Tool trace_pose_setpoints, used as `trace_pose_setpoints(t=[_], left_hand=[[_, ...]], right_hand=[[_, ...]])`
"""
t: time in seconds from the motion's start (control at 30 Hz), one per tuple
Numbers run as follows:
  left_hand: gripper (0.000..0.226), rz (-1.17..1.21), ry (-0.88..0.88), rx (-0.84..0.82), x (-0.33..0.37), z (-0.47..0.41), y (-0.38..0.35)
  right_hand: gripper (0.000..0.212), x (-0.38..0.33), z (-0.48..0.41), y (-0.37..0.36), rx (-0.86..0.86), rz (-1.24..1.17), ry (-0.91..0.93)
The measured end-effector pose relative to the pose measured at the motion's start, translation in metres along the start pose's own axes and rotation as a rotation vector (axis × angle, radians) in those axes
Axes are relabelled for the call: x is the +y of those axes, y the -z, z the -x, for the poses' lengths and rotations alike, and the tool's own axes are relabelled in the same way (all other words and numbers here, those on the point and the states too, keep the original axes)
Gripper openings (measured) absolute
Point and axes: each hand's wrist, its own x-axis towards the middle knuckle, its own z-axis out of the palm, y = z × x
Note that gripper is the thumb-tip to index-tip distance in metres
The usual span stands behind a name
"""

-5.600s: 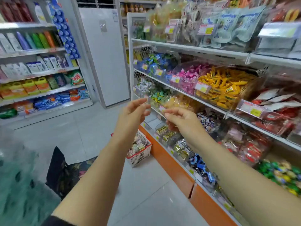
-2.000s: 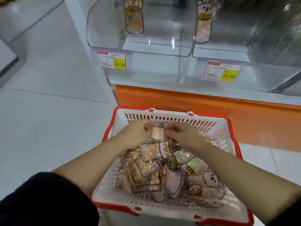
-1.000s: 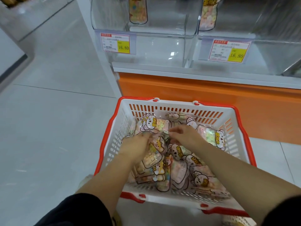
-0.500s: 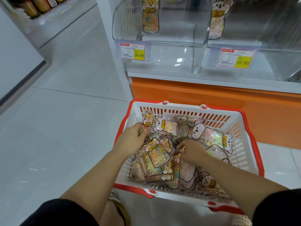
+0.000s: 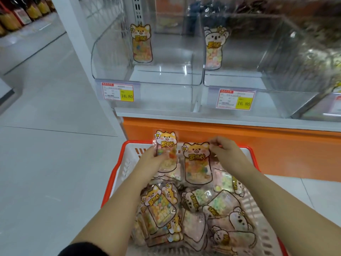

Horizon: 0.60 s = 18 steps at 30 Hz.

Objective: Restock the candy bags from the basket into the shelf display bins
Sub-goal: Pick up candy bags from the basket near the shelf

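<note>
Nearest to us, the basket [image 5: 114, 174] holds a loose heap of candy bags [image 5: 212, 204], fox and koala prints mixed and lying over one another, so we judge that most of the stock has yet to leave it. Just beyond the heap, over the far end of the basket, our left hand [image 5: 151, 159] has its fingers curled round the lower part of the first fox bag [image 5: 167, 145] and holds it upright, clear of the pile. Beside it, our right hand [image 5: 224, 150] pinches the top corner of the second fox bag [image 5: 197, 163], whose lower end hangs down close over the heap; we cannot tell whether it touches. Past the hands is the orange base [image 5: 221, 132] of the shelf, and above it two price tags [image 5: 118, 91] on the bin fronts. Farthest off, the left bin [image 5: 110, 58] shows one upright fox bag [image 5: 141, 43] and otherwise bare floor, and the right bin [image 5: 276, 58] one upright koala bag [image 5: 214, 47]. So we reckon the restocking is barely begun. The two bags in hand match the left bin's print and look bound for it. After that, the rest must be sorted by print and carried up.
</note>
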Motion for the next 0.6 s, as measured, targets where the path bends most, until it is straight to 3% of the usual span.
trace_pose_setpoints(t=[0.17, 0.27, 0.37, 0.5, 0.6], left_hand=[[0.021, 0.417, 0.307, -0.324, 0.038, -0.009, 0.002], [0.053, 0.439, 0.333, -0.438, 0.061, -0.005, 0.003], [0.096, 0.289, 0.233, -0.489, 0.073, 0.015, 0.002], [0.055, 0.16, 0.036, -0.415, 0.097, 0.048, 0.002], [0.062, 0.113, -0.091, -0.338, 0.116, 0.066, 0.01]], right_hand=[[0.016, -0.014, -0.012, 0.007, 0.032, -0.08, -0.008], [0.016, -0.023, -0.011, 0.015, 0.029, -0.114, -0.015], [0.016, -0.036, -0.003, 0.02, 0.03, -0.192, -0.03], [0.018, -0.069, 0.016, 0.026, 0.032, -0.348, -0.006], [0.014, -0.089, 0.03, 0.034, 0.06, -0.321, 0.075]])
